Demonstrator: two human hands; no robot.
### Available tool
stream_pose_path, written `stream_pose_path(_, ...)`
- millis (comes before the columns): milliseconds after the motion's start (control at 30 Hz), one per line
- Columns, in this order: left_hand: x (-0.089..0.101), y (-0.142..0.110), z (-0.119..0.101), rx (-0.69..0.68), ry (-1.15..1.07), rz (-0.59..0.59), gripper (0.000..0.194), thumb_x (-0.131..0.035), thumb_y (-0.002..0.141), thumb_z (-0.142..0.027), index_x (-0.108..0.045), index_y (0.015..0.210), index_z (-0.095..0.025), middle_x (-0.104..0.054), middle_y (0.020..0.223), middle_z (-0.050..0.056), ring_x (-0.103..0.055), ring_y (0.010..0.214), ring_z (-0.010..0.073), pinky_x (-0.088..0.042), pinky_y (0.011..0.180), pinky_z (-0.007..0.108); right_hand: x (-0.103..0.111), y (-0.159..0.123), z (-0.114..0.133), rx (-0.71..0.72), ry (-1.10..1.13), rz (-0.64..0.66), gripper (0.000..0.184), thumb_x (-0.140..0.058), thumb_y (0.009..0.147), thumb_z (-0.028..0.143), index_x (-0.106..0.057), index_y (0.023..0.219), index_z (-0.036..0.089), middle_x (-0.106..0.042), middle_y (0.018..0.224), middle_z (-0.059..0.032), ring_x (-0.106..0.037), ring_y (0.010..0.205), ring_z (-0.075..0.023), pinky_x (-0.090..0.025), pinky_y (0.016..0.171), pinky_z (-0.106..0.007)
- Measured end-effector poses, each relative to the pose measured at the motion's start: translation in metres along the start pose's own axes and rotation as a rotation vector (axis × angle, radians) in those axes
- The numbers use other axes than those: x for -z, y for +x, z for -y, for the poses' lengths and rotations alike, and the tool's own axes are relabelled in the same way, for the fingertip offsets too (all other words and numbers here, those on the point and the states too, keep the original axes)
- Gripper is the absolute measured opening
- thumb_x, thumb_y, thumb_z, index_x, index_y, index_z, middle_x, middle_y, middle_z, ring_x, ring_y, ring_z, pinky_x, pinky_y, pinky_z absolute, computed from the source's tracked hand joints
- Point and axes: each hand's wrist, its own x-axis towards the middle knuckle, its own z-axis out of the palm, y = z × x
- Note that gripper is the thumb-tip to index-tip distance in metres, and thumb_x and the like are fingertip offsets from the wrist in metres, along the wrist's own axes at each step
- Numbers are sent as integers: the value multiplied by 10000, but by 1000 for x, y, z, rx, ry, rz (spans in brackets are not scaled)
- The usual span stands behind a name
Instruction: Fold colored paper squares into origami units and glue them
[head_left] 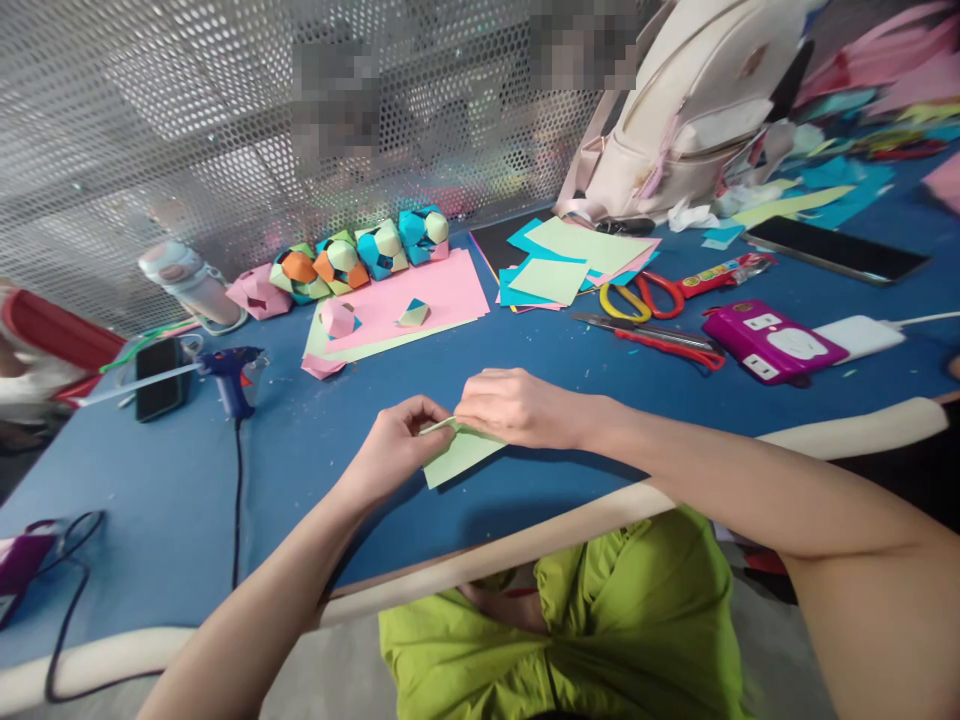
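Observation:
A light green sheet of paper (463, 456) lies low over the blue table, folded along its far edge. My left hand (411, 437) pinches its upper left corner between thumb and fingers. Pressed along the far edge, my right hand (517, 405) has its fingers bent together on the paper, and its fingertips are partly hidden. Beyond the hands, a pink sheet (442, 285) bears a small folded green piece (413, 313) and a pink folded piece (339, 318). Several folded paper balls (341, 262) stand in a row behind it.
Left stands a blue glue gun (232, 378) with its cord, near a phone (161, 378) and a bottle (187, 280). Rightward lie scissors (652, 298), a cutter knife (652, 335), a purple power strip (776, 340) and stacked paper (551, 280). A perforated metal panel (225, 130) rises behind.

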Motion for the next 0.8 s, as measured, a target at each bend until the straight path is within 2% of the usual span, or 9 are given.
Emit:
stream_pose_path(333, -5, -3, -2, -21, 144, -25, 106, -598, 668, -200, -499, 647, -169, -480, 584, -56, -371, 546, 78, -290, 499, 204, 0, 2, 6, 14, -4, 116, 346, -344, 1001, 199, -625, 817, 117, -622, 775, -63, -506, 713, -142, -386, 700, -281)
stream_pose_path(567, 1, -4, -4, -23, 46, -7, 139, -623, 728, -288, -646, 739, -152, -589, 663, -17, -454, 592, 98, -342, 540, 217, 3, 0, 2, -45, 0, 69, 336, -364, 995, 218, -626, 811, 115, -594, 735, -53, -507, 688, -140, -380, 658, -266)
stream_pose_path(800, 3, -5, -6, -39, 52, 20, 172, -627, 764, -316, -694, 770, -158, -639, 700, 0, -496, 631, 111, -369, 581, 225, 7, 0, -3, 43, -53, 151, 339, -354, 993, 196, -611, 784, 126, -588, 738, -50, -487, 693, -146, -363, 685, -276)
